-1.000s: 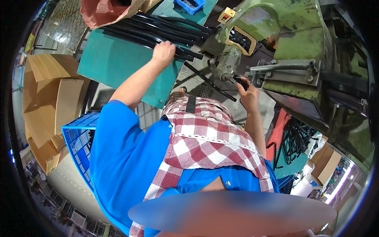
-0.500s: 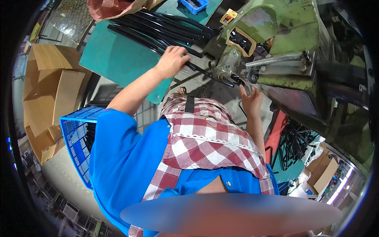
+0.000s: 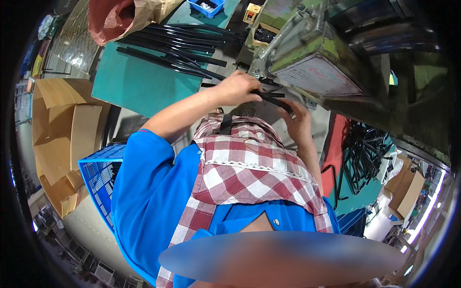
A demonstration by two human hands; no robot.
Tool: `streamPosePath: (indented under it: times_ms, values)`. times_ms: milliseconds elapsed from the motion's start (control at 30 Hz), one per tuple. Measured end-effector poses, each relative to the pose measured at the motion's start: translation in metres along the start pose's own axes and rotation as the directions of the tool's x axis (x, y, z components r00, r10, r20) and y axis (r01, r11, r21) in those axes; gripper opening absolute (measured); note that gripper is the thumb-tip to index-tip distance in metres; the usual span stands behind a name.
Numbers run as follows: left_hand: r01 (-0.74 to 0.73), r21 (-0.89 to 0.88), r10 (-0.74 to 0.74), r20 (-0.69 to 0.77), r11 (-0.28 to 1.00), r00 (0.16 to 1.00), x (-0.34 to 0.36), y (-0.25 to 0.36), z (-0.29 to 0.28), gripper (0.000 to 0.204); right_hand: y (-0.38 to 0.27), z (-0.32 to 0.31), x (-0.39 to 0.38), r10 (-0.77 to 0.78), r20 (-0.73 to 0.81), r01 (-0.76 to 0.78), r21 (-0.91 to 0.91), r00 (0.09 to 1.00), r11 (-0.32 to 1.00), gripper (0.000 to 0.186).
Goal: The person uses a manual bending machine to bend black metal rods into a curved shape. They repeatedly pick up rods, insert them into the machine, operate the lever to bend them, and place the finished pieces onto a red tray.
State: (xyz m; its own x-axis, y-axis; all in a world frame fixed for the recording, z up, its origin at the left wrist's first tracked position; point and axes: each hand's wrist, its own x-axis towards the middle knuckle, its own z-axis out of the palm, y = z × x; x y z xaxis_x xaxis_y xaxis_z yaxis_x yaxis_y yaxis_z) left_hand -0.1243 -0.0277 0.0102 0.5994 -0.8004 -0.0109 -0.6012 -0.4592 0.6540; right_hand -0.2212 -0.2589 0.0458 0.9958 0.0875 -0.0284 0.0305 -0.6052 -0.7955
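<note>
One black tube between two hands, just this side of the green machine.

The left hand (image 3: pixel 238 88) is closed around the black tube (image 3: pixel 274 100), which slants out to the right and nearer; the right hand (image 3: pixel 298 122) has its fingers at that near end, though I can't tell whether they grip it. The hands are near each other but apart. To the right and far stands one green machine (image 3: pixel 312 77). Far left, one green table (image 3: pixel 120 84) bears a heap of black tubes (image 3: pixel 173 45), too overlapped to count, plus one small blue tray (image 3: pixel 199 10) and one paper sack (image 3: pixel 103 24). Left, I see one cardboard box (image 3: pixel 86 129) and one blue crate (image 3: pixel 98 177); near right, an uncountable tangle of bent black rods (image 3: pixel 364 156).
</note>
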Motion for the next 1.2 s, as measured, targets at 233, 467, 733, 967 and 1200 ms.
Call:
streamPosePath:
  times_ms: [233,467,733,967,1200]
  values:
    - [0.111,-0.035,-0.110,0.033,0.993,0.993,-0.012,-0.049,-0.004,0.030,0.023,-0.041,-0.022,0.042,-0.195,-0.069,-0.135,0.980,0.988,0.026]
    - [0.102,-0.112,-0.099,0.033,0.988,0.995,0.000,-0.020,-0.022,0.030,0.038,-0.049,-0.015,0.147,-0.337,-0.026,0.337,0.930,0.941,0.010]
    - [0.111,-0.248,-0.086,0.112,0.962,0.990,0.009,-0.015,-0.045,0.025,0.066,-0.055,-0.005,0.248,-0.306,-0.045,0.542,0.919,0.839,0.018]
    - [0.270,-0.125,-0.230,0.265,0.955,0.936,0.029,0.011,-0.085,0.024,0.073,-0.063,0.001,0.364,-0.311,-0.079,0.656,0.878,0.750,0.023]
    - [0.294,-0.315,-0.197,0.305,0.902,0.932,0.027,0.002,-0.082,0.023,0.074,-0.064,0.001,0.354,-0.401,-0.021,0.637,0.845,0.771,0.019]
